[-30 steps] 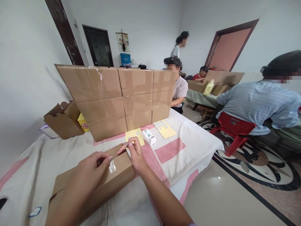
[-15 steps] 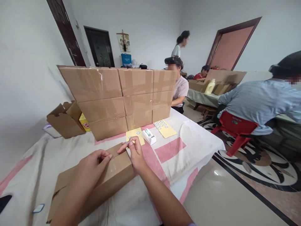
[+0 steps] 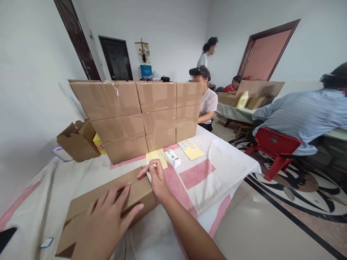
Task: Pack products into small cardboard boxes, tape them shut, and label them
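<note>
Cardboard carton [image 3: 139, 187] on the tablecloth [image 3: 227, 159], contents hidden, left hand [image 3: 115, 207] spread open over its top, gripping nothing visible, right hand [image 3: 155, 177] curled at far end, hold unclear, open-topped box [image 3: 81, 146] beside stacked cartons [image 3: 159, 121].

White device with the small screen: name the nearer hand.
Right. The right hand is just near-left of the white device; the left hand lies farther back, on the cardboard box.

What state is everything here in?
Near carton, top folded closed
Stacked cartons, taped, seemingly shut
Far-left carton, open
White device, screen seemingly lit
Yellow sheets, lying flat
Pale bottle, upright
Red chair, occupied
Black door, shut
Left grip, fingers spread
Right grip, curled; contents unclear
</note>
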`<state>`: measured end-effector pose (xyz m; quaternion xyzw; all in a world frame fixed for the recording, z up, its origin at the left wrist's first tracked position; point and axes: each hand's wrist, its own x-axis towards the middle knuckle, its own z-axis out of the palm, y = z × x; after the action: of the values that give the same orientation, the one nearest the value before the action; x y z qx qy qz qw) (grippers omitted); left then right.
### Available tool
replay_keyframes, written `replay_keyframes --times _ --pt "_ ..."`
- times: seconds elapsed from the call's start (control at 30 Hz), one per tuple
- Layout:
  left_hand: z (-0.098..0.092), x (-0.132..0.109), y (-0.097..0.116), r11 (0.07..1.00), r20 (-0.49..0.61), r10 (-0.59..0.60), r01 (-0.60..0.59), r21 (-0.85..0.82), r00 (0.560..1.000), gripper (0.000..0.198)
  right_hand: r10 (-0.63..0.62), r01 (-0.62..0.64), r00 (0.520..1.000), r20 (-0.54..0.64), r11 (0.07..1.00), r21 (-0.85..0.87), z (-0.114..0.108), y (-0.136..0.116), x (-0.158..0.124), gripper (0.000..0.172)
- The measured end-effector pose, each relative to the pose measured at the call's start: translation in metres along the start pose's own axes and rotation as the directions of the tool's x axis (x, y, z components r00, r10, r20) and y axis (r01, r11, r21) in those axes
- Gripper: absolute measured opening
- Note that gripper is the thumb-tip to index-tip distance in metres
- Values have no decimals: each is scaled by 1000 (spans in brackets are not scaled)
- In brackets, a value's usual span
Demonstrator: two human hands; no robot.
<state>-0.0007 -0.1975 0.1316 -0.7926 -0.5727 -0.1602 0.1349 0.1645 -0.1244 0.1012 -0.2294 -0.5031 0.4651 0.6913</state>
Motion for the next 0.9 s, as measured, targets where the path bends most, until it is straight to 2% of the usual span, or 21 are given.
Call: replay_keyframes --times 0.07,0.13,0.23,0.4,0.5,0.6,0.7,0.9 --pt "3 -5 7 994 -37 14 -10 109 999 60 1 -1 1000 -2 1000 0 0 1 1 20" --pt "5 -5 11 988 -28 22 -17 154 999 57 -1 1 1000 -2 1000 0 0 2 1 21" --pt "6 -4 9 991 -11 24 -22 134 1000 55 -5 5 1000 -5 1000 -7 2 3 0 21" --pt "8 -6 0 997 -61 20 -16 76 998 55 -10 8 999 -53 1000 -29 -5 -5 2 22" --pt "6 -6 -3 997 -75 10 -4 75 997 53 -50 7 977 -209 980 -200 -26 -10 0 22" --pt "2 -4 -2 997 -67 33 -28 72 997 53 -32 -89 958 -286 912 -400 -49 -7 -8 22" --pt "-2 -2 -2 998 -51 15 -12 55 999 54 37 -147 972 -233 866 -478 -56 5 -20 18" --pt "-5 2 -22 1000 -15 -2 1 -13 1000 57 69 -116 992 -102 809 -576 -44 16 -37 11"
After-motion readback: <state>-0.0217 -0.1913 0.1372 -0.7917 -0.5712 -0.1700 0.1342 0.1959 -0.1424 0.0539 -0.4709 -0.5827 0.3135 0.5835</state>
